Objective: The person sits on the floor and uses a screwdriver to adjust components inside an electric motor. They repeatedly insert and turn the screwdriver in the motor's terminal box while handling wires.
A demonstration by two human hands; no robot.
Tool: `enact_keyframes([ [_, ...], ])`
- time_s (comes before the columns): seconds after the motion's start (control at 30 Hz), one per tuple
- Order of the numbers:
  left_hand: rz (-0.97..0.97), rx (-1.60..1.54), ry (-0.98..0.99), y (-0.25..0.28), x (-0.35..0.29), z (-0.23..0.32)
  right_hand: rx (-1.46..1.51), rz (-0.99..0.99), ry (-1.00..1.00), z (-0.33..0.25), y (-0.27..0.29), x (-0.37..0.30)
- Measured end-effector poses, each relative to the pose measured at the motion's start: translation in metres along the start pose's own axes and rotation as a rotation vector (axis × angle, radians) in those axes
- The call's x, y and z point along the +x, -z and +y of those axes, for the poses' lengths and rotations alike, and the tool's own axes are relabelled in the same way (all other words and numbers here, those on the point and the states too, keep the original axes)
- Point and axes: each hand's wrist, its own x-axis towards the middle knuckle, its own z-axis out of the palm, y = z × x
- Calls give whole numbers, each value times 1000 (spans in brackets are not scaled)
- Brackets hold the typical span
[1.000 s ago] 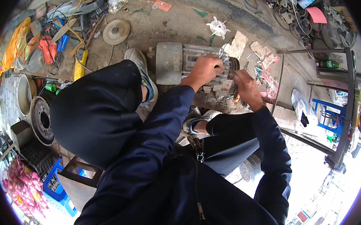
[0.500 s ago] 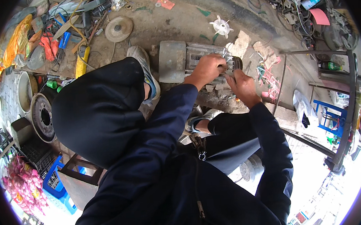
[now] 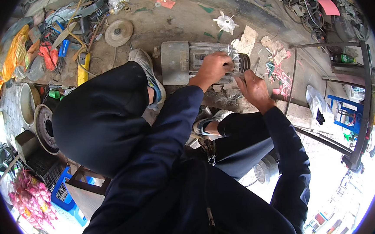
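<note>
A grey electric motor (image 3: 176, 62) with a ribbed casing lies on its side on the dirty ground beyond my feet. Its right end carries a dark, round, grooved part (image 3: 245, 62). Over the right part of the casing, my left hand (image 3: 211, 71) is closed, fingers curled by the pale fins; whatever it grips is hidden. Close to the near side of the same end, my right hand (image 3: 255, 90) has thumb and fingers pinched together. Anything between them is too small to make out. Past the motor sits a white plastic fan wheel (image 3: 225, 23) with several blades.
A round metal disc (image 3: 118, 33) lies left of the motor, near a yellow tool (image 3: 84, 68). Pink wire scraps (image 3: 283, 82) litter the ground at right. A metal frame (image 3: 364, 100) stands at far right. Tangled cables (image 3: 306, 8) fill the far right corner.
The view has shifted slightly. My right hand has moved a little to the right, away from the left hand, while the left stays over the motor's end.
</note>
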Motion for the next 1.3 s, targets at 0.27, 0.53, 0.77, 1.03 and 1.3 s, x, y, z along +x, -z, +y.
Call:
enact_keyframes([
  [0.27,23,101,45,-1,3,3,74,115,-289,-7,-40,18],
  [0.53,46,4,17,-3,-1,5,419,244,-886,-33,-50,-10],
  [0.77,26,5,2,-2,1,6,702,249,-972,-47,-55,3],
  [1.03,52,37,-4,-5,1,5,1203,425,-1242,-70,-59,24],
  [1.3,23,43,-4,-2,0,7,1642,672,-1361,-83,-35,10],
])
